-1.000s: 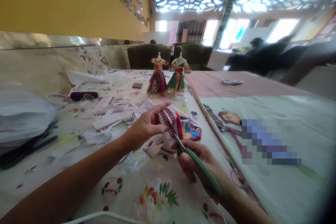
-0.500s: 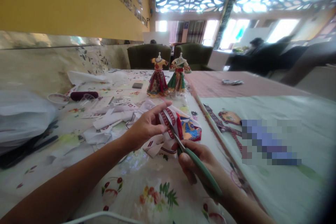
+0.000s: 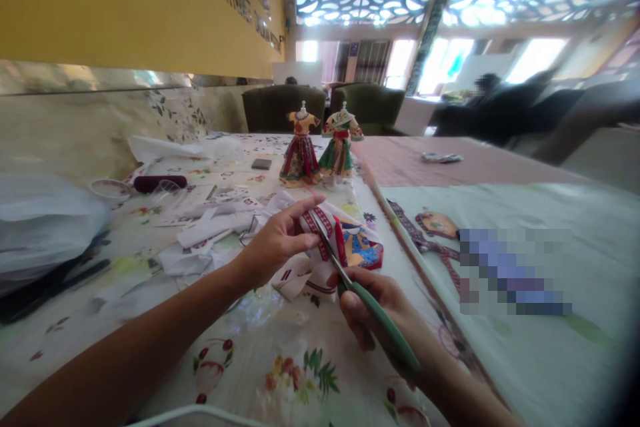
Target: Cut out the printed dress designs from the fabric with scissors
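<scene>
My right hand is wrapped round green-handled scissors. Their blades point away from me and lie along a white piece of fabric with red patterned bands. That fabric is pinched between the thumb and fingers of my left hand. Just right of the blades lies a red, blue and yellow printed piece, its exact link to the banded fabric hidden. A whitish strip with dark stripes rests below my left fingers.
Two miniature dresses on stands are upright beyond my hands. White scraps litter the table's left, near a white plastic bag and a dark purple cylinder. Patterned cut pieces lie at right. A white cable crosses the near edge.
The banded fabric and the scissor blades have shifted very slightly. Both hands keep nearly the same place and grip.
</scene>
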Tool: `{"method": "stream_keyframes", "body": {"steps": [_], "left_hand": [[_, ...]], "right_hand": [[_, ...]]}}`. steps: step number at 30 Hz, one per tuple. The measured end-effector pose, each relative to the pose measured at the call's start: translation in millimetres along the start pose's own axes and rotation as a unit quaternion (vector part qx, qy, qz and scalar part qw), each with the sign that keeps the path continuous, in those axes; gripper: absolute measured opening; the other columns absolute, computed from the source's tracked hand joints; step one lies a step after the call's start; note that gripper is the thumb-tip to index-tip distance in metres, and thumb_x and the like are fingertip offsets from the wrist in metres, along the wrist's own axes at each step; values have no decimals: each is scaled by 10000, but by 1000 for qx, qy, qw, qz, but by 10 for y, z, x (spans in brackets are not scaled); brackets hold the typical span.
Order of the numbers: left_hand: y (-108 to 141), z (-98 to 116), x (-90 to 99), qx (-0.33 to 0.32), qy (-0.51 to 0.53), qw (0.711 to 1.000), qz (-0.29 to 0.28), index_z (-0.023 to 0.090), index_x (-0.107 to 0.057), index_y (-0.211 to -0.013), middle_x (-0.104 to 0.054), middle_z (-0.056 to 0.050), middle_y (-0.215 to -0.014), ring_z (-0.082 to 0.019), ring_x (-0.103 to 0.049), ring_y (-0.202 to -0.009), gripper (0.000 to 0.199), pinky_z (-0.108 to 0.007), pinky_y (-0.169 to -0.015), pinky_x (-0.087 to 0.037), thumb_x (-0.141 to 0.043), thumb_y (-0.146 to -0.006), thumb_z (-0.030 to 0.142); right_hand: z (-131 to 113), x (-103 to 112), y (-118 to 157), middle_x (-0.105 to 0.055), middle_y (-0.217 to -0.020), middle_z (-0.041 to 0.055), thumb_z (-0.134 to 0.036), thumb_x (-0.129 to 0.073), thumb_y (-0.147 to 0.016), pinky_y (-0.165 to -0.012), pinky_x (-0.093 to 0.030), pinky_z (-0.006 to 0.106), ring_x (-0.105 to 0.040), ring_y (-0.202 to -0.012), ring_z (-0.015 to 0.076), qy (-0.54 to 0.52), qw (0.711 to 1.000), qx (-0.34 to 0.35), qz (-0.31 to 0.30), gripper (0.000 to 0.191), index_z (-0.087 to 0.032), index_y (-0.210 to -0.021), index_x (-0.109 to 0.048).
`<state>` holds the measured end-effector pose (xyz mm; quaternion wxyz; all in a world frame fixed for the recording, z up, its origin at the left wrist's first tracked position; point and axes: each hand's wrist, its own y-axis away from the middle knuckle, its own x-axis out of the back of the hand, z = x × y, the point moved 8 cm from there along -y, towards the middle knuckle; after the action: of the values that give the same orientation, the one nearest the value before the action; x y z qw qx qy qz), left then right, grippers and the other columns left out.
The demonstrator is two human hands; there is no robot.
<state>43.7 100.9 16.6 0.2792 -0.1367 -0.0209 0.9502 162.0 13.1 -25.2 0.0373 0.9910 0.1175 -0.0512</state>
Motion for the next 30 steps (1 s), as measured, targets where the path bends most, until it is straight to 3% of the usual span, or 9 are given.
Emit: {"method": "stream_keyframes", "body": {"steps": [8, 30], "left_hand": [[13, 28, -39, 3, 9, 1000, -19, 170, -478, -1472, -750, -78, -1071, -180, -673, -962, 845, -327, -910, -507, -788, -687, 127], [4, 2, -55, 3, 13, 999, -29, 177, -469, -1478, -745, -77, -1089, -189, -674, -995, 857, -332, -931, -499, -805, -691, 138]], "right_hand": [[-16, 2, -25, -452, -542, -84, -674, -790, -694, -396, -313, 181, -361, -420, 57, -16, 1000, 9, -3, 641, -127, -999, -653], [-8, -17, -5, -446, -516, -93, -647, -760, -743, -359, -283, 169, -357, -372, 47, -7, 1000, 10, -12, 527, -158, -869, -611]]}}
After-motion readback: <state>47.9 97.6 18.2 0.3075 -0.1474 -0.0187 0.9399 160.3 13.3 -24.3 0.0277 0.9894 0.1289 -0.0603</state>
